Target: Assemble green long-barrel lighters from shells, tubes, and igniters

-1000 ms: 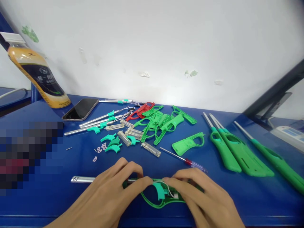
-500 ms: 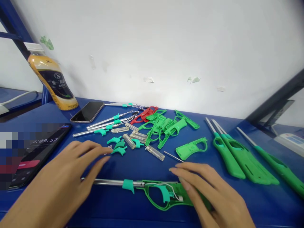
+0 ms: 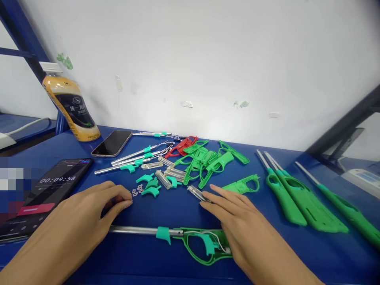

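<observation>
My left hand [image 3: 97, 213] has thumb and index finger pinched together beside several tiny pale square pieces [image 3: 135, 192]. Whatever lies between those fingertips is too small to make out. With fingers stretched out, my right hand [image 3: 234, 213] reaches over a clear lighter fuel tank [image 3: 194, 191]; its fingertips are at the tank's right end. Below both hands lies an opened green lighter handle half [image 3: 204, 260]. A metal tube [image 3: 136, 230] with a teal collar [image 3: 163, 233] runs left from it. Inside sit a teal trigger [image 3: 208, 243] and a white wire; my right hand covers its right end.
Loose teal triggers [image 3: 151, 190], clear tanks [image 3: 163, 179], wired metal tubes [image 3: 113, 169] and green handle shells [image 3: 219, 166] lie further back. Closed green lighters [image 3: 286, 198] rest at right. Two phones [image 3: 113, 143] and a drink bottle [image 3: 74, 107] stand left, before a white wall.
My right hand has moved up and left from the handle half to the clear fuel tank. My left hand's fingertips have come together and lowered slightly, uncovering the tiny square pieces.
</observation>
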Demonstrator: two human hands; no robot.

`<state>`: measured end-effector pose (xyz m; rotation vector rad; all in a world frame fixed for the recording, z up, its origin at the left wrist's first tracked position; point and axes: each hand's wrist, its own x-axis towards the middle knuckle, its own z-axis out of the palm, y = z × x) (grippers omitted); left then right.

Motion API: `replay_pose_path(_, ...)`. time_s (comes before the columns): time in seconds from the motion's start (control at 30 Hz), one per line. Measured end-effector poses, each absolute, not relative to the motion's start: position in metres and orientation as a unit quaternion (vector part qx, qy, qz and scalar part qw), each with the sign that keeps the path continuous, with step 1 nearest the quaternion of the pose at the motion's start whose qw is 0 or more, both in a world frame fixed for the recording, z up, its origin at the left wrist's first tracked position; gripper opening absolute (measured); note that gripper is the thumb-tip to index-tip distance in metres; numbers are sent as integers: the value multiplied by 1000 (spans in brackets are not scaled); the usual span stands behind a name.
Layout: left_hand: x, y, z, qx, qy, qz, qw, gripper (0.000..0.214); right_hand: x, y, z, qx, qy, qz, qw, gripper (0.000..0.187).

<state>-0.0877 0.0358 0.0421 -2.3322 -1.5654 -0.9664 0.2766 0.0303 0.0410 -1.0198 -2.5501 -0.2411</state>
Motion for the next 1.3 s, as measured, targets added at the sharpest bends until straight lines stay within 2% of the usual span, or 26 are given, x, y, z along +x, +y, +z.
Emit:
replay_pose_path(0.13, -86, 34, 40, -783, -525, -323, 78, 28, 276, 32, 45, -392, -881, -93, 247, 50)
replay_pose_path(0.27, -82, 30, 32, -779, -530, -321, 91, 22, 270, 36, 40, -408, -876, -95, 240, 37)
replay_pose_path(0.37, -74, 26, 30, -769, -529, -341, 111, 30, 268, 37, 33, -406, -879, -90, 234, 28)
replay_pose_path(0.47, -60, 24, 35, -772, -500, -380, 99, 42, 268, 36, 30, -409, -880, -73, 230, 32)
replay_pose_path(0.63, -40, 19, 43, -760, -476, -435, 85, 32, 273, 32, 29, -428, -870, -56, 238, 38)
replay_pose_path(0.77, -30, 15, 43, -763, -458, -447, 86, 33, 281, 34, 24, -428, -868, -60, 243, 46)
replay_pose_path(0.97, -19, 13, 37, -789, -423, -439, 74, 28, 285, 36, 22, -410, -875, 12, 257, 69)
replay_pose_path(1.17, -12, 10, 33, -805, -415, -422, 36, 29, 277, 33, 27, -409, -866, -6, 286, 42)
replay_pose_path(1.3, -10, 13, 34, -799, -415, -435, 33, 31, 275, 33, 28, -390, -874, -25, 287, 37)
